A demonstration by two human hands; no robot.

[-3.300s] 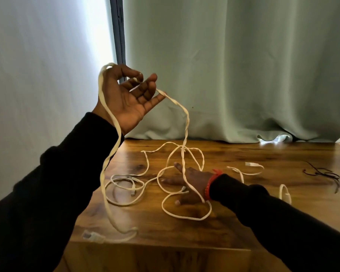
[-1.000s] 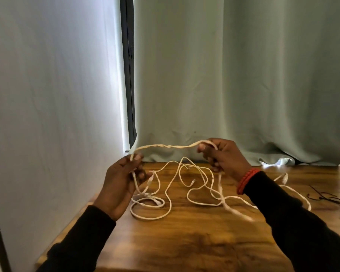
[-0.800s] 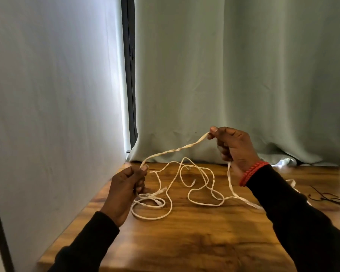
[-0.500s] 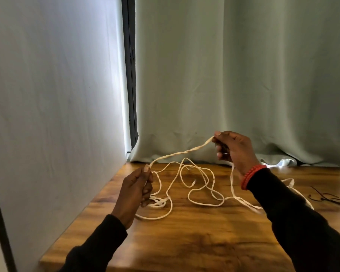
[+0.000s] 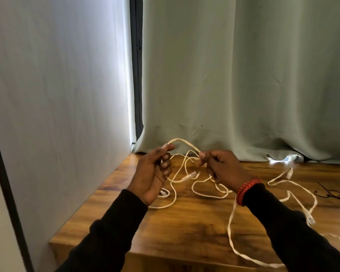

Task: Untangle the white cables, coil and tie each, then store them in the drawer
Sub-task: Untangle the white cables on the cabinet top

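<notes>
1. The left hand [image 5: 153,176] is raised above the bench [image 5: 194,230], fingers curled, thumb and forefinger pinching one end of a short arch of the white cables [image 5: 202,195].
2. The right hand [image 5: 223,166] is close beside it, clenched round the other end of that arch – the cable passes into its fist and drops out below the wrist.
3. The arch [image 5: 182,141] between the two hands rises slightly above the knuckles, in front of the curtain's hem.
4. Below the hands, the rest of the white cables lie in loose, overlapping loops on the wooden bench, still tangled; one clear plug [image 5: 189,176] hangs in the loops between the hands.
5. A long flat strand [image 5: 231,230] runs from under the right wrist down toward the near edge of the bench and along it to the right.
6. More loops spread to the right of the right forearm, with another plug end [image 5: 289,174] lying near the curtain.
7. A red bracelet [image 5: 246,190] sits on the right wrist; both arms wear black sleeves [image 5: 114,232].
8. A thin dark cord [image 5: 334,195] lies at the bench's far right – apart from the white cables.
9. A pale green curtain [image 5: 243,75] hangs behind the bench, and a light wall panel [image 5: 57,95] stands along its left side.
</notes>
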